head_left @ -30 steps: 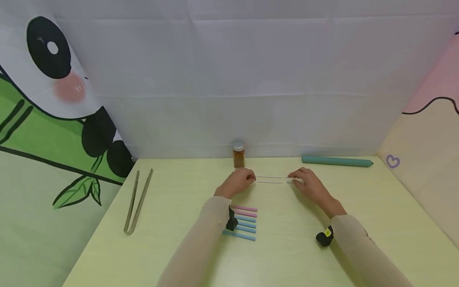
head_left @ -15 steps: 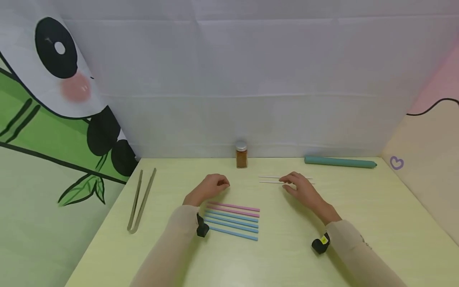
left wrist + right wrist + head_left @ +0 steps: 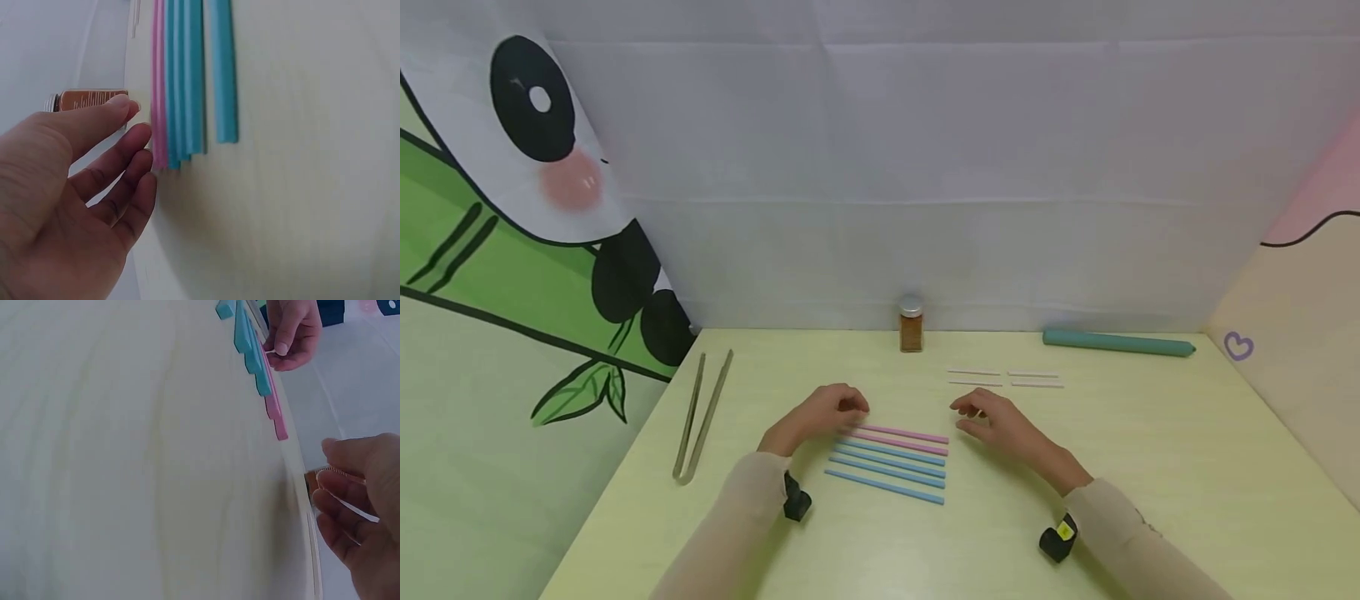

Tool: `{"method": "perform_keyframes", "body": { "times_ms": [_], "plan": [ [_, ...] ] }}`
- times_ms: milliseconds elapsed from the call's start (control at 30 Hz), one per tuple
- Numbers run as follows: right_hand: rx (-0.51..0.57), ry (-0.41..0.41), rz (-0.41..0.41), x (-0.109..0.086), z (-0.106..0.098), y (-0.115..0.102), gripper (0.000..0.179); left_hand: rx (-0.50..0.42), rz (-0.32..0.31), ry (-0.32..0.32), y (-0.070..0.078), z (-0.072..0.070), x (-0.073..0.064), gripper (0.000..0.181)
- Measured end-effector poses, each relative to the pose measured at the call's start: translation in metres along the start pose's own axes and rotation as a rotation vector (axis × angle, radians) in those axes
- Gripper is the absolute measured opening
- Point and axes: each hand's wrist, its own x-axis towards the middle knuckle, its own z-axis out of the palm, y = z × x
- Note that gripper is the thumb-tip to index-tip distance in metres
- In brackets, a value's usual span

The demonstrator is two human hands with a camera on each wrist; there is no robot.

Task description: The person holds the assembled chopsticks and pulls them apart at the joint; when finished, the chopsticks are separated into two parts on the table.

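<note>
Pink sticks [image 3: 904, 433] and blue sticks [image 3: 883, 487] lie in a row on the worktop [image 3: 880, 554], near the left hand [image 3: 817, 413]. Its fingers, like the right hand's [image 3: 1006, 428], bend loosely, pinching nothing. The sticks look light, stiff (perhaps slippery); mid-length suits gripping.

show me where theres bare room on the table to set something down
Bare: the table between the metal tongs and left sleeve; the right stretch between the green roll and right sleeve; the near strip between both sleeves, in front of the blue sticks. Crowded: the middle, with pink sticks beside the blue, white sticks farther back.
</note>
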Motion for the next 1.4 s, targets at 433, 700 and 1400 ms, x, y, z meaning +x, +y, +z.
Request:
{"method": "perform_keyframes", "body": {
  "times_ms": [433,700,1400],
  "plan": [
    [-0.083,-0.112,-0.053,0.000,0.019,-0.010,0.011,0.119,0.085,0.013,0.007,0.015,-0.005,0.005],
    [-0.115,-0.111,-0.051,0.002,0.019,-0.014,0.005,0.180,0.094,0.035,0.007,0.017,-0.003,0.005],
    [-0.055,-0.016,-0.019,0.013,0.010,-0.033,0.011,0.204,0.155,-0.017,0.050,0.007,0.002,0.007]
  ]
}}
